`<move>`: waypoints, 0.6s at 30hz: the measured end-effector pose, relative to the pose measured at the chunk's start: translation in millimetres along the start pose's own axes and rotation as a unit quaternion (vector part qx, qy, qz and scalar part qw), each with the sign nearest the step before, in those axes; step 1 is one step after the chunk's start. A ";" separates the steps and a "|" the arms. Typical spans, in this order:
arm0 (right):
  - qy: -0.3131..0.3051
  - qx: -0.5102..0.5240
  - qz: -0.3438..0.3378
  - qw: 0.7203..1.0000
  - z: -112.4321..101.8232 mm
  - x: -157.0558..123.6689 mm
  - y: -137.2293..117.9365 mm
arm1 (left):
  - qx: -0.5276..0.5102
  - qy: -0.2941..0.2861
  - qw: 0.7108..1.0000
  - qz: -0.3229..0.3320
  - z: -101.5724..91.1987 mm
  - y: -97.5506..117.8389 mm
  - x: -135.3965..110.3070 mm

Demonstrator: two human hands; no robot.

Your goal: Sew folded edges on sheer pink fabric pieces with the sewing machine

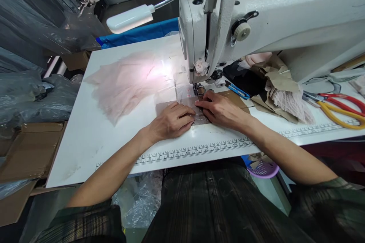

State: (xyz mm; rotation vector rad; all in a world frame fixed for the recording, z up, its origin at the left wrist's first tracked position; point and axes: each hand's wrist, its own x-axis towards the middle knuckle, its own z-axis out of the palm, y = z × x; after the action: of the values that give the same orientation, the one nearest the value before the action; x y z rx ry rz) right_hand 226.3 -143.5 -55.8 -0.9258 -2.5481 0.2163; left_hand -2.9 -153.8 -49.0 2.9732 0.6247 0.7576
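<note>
My left hand (175,120) lies just in front of the sewing machine's needle area, fingers bent and pressed together at a small piece of pale sheer fabric (186,101). Opposite it, my right hand (221,111) is closed, with thumb and index finger pinched at the right side of that fabric. Beneath both hands is a clear plastic plate (201,120) on the table. Directly behind the fingertips is the presser foot (197,89) of the white sewing machine (273,11). The fingers hide much of the fabric's near edge.
Pink tulle (128,83) is spread on the white table (82,136), left of the machine. A blue cutter (237,90), brown paper (273,72) and red-and-yellow-handled scissors (339,108) lie to the right. The lamp (131,19) hangs above. A printed ruler (188,153) follows the front edge.
</note>
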 end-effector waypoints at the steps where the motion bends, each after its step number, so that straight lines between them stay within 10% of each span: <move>1: 0.002 0.000 -0.001 1.000 0.1 0.1 0.0 | 0.013 0.002 1.000 0.002 -0.3 -0.1 -0.1; 18: 0.007 -0.007 0.001 1.000 1.2 -1.0 0.1 | -0.068 -0.077 0.993 0.061 -11.2 -19.9 21.3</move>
State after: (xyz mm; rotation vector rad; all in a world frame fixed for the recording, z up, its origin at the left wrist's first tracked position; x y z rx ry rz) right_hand 226.5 -144.0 -57.3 -0.9311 -2.5403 0.1911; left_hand 1.6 -128.4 -31.5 2.9274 0.3717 0.5440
